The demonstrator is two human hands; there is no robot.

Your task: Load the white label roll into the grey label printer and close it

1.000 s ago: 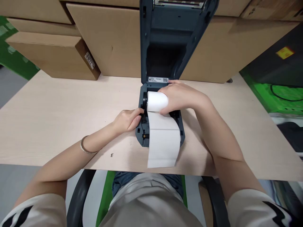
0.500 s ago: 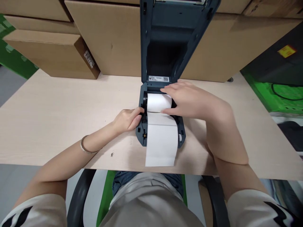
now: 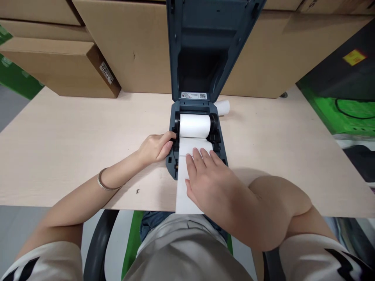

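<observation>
A dark blue-grey label printer (image 3: 171, 166) sits on the table with its lid (image 3: 202, 35) tipped up and back. Inside lies a white label roll (image 3: 195, 125) between black holders. Its label strip (image 3: 183, 195) runs forward over the printer's front to the table edge. My left hand (image 3: 156, 147) is closed on the printer's left edge, thumb and forefinger at the rim beside the roll. Palm down, my right hand (image 3: 209, 179) rests over the label strip with its fingers stretched out, hiding the printer's front right corner.
Behind the printer's right side lies a small white roll (image 3: 223, 107). Cardboard boxes (image 3: 140, 47) line the back of the table (image 3: 88, 128), one smaller box (image 3: 58, 70) at the left. A black case with a yellow label (image 3: 354, 57) stands at the far right.
My right hand has moved from the label roll toward me, onto the label strip. The strip reaches farther forward, and the small white roll behind is uncovered. My left hand keeps its hold.
</observation>
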